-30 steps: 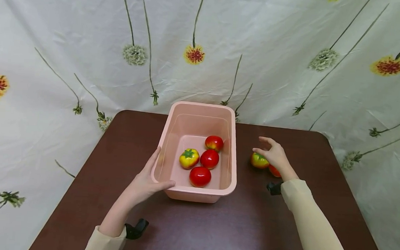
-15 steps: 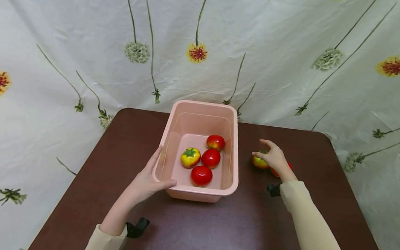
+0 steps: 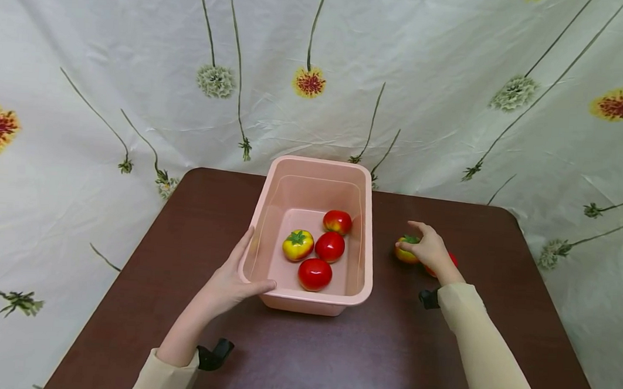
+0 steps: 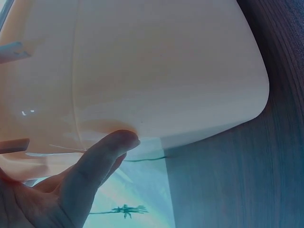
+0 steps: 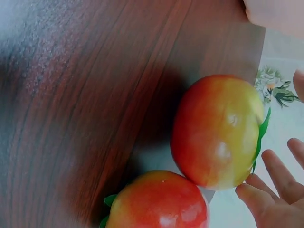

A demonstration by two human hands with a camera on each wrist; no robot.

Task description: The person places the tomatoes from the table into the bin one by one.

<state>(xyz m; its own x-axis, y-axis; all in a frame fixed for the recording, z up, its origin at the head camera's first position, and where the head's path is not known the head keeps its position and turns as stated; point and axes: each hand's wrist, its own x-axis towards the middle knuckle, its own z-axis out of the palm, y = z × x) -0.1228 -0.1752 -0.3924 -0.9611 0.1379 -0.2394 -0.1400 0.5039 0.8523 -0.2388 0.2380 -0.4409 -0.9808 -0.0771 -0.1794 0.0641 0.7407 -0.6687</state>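
Note:
My left hand (image 3: 224, 284) steadies the near left corner of a pink plastic box (image 3: 305, 305). Its fingers lie straight along the left side and its thumb rests at the front rim. In the box sit a yellow fruit with a green leafy cap (image 3: 297, 245) and three red ones, the nearest of them a glossy red fruit (image 3: 315, 274). To the right, my right hand (image 3: 429, 247) hovers with spread fingers around a red-and-yellow fruit (image 5: 218, 133) on the table. In the right wrist view, fingertips (image 5: 247, 190) are right at its leafy end.
Another red fruit (image 5: 161, 202) with green leaves lies against the first one, mostly hidden under my right hand in the head view. The dark brown table (image 3: 303, 358) has rounded far corners. A white cloth printed with flowers (image 3: 429, 59) hangs behind and around it.
My right hand has lowered slightly around the red-and-yellow fruit. My left hand keeps its place on the box. The whole head view has shifted a little.

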